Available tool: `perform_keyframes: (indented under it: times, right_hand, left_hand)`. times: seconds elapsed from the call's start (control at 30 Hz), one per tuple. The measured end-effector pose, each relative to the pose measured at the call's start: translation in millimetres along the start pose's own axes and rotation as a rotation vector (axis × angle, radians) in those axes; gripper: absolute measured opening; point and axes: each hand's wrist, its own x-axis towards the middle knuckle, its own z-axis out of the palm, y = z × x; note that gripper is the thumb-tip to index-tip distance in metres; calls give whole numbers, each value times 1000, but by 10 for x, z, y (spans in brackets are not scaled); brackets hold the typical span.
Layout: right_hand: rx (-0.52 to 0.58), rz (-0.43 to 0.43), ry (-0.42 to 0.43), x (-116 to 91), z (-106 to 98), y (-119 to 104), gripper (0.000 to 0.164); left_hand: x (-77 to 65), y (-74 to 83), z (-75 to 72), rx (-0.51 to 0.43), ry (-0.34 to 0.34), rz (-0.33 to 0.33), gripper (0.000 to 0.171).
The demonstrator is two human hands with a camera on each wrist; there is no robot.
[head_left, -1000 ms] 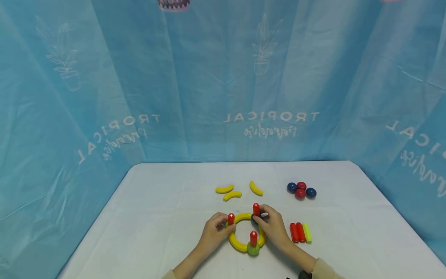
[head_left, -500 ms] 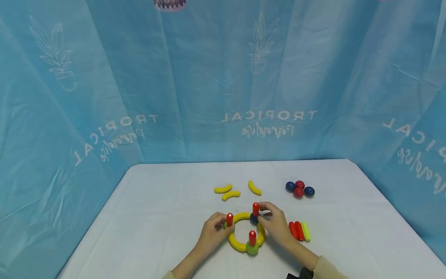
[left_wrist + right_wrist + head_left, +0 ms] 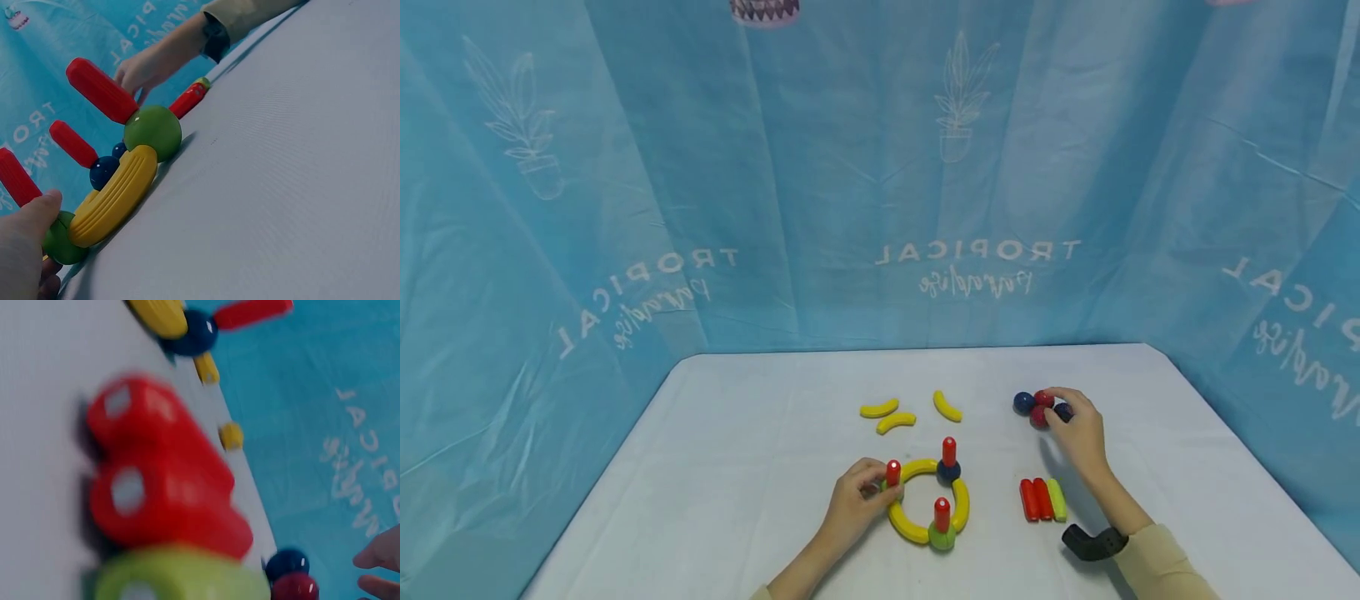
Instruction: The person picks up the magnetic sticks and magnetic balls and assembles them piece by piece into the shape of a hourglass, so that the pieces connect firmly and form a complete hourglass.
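White table (image 3: 760,433), right hand (image 3: 1078,433) touching balls (image 3: 1040,407)

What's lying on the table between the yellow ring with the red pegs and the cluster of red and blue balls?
Nothing: in the head view the white table is bare between the yellow ring and the balls.

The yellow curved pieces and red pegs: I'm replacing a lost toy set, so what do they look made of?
The yellow curved pieces look like smooth, glossy plastic or lacquered wood: uniform colour, soft sheen, rounded ends. The red pegs show the same even, slightly shiny finish, with pale discs on their ends, possibly magnets. The green ball looks alike. Which material it is cannot be settled by look alone.
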Motion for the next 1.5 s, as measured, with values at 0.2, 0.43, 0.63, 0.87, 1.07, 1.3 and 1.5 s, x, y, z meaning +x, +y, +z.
perform_keyframes:
  times: [0.2,0.43,0.63,0.87,1.07,1.3,1.5]
  right_hand:
    - [-72,77,-97,88,-72,236,38]
    - [-90,119,-106,87,-15,352,35]
    - [-52,121,-8,83,-24,288,35]
    - [108,94,-8,-91,-24,-147,38]
    - [230,7,-105,-400,54,-521,38]
    - [415,-3,-299,-688,149,-913,38]
    - [489,49,-472,-880,234,-1106,42]
  left_hand:
    - [2,-42,-12,0,-6,20,17]
    - [19,-43,-12,23,-6,4,15]
    - [28,-37,-12,24,-8,-3,15]
    - [17,14,-9,33,3,-24,16]
    - [-27,163,-21,8,21,-16,18]
    - [-73,355,-101,-62,-33,-17,20]
    - [-69,349,-117,-99,-72,-37,26]
